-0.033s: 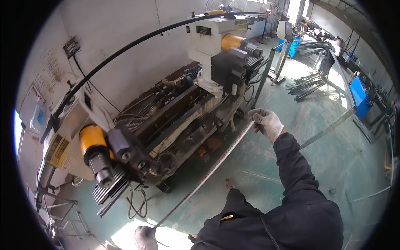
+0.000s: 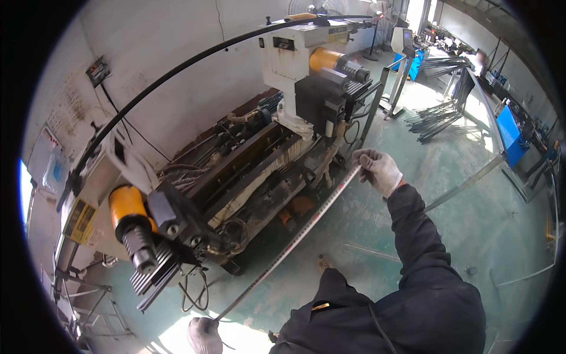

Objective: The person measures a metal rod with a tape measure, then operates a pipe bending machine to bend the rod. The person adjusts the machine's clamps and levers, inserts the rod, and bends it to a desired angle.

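A long pale tape measure (image 2: 306, 231) runs stretched and slanting through the air in front of the machine. My right hand (image 2: 380, 172), in a whitish knit glove, pinches its upper end between thumb and fingers. Down at the lower left, my left hand (image 2: 204, 336), gloved too, is closed around the other end. Whether a case sits inside that left hand is hidden. Beyond the tape stands a large two-headed machine, with a near yellow cylinder and threaded spindle (image 2: 137, 227) and a far yellow cylinder (image 2: 326, 59).
A black hose (image 2: 194, 72) arches over the machine. Bundles of dark metal bars (image 2: 439, 120) rest on racks at the right. A long metal rail (image 2: 466, 184) crosses there, by a blue panel (image 2: 510, 135). A metal frame (image 2: 97, 307) stands lower left. Thin strips lie on the green floor.
My left hand has shifted very slightly left and up, still holding the tape. The machine sits a little further left in view. My right hand keeps its pinch.
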`<state>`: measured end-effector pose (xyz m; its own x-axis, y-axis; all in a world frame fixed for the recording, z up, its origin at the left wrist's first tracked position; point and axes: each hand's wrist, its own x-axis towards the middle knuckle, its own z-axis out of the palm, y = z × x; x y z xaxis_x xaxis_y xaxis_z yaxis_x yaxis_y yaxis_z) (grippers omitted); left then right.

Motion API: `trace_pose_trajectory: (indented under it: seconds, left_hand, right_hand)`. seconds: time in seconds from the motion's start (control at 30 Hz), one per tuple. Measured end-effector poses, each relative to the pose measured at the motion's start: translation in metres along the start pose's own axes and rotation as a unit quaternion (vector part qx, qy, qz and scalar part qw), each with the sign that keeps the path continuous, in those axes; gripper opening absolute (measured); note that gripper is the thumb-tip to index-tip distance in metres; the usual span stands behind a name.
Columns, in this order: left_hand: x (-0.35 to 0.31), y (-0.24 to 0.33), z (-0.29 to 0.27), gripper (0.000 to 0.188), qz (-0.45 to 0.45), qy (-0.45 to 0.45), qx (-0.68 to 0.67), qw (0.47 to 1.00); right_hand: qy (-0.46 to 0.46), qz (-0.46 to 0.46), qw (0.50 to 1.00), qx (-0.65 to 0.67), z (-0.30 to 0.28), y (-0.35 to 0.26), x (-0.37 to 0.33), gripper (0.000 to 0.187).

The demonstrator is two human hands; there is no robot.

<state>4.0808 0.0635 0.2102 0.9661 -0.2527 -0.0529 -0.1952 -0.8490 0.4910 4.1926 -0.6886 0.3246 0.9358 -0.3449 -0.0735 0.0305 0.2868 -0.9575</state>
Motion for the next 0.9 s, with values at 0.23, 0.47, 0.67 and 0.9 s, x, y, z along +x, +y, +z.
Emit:
trace_pose_trajectory:
  seconds: [0.23, 0.47, 0.67, 0.9]
  left_hand:
    - [0.173, 0.258, -0.032, 0.011, 0.067, 0.235, 0.119, 0.962]
    - [0.263, 0.368, -0.032, 0.017, 0.119, 0.277, 0.129, 0.945]
    - [0.294, 0.408, -0.022, 0.016, 0.112, 0.273, 0.126, 0.947]
    - [0.311, 0.43, -0.017, 0.013, 0.108, 0.28, 0.133, 0.945]
  right_hand:
    - [0.083, -0.064, 0.992, -0.074, -0.119, -0.05, 0.159, 0.024]
    - [0.2, -0.093, 0.973, -0.064, -0.167, -0.078, 0.256, 0.027]
    - [0.207, -0.138, 0.968, -0.021, -0.19, -0.082, 0.327, 0.021]
    - [0.219, -0.157, 0.963, 0.029, -0.195, -0.066, 0.367, 0.018]
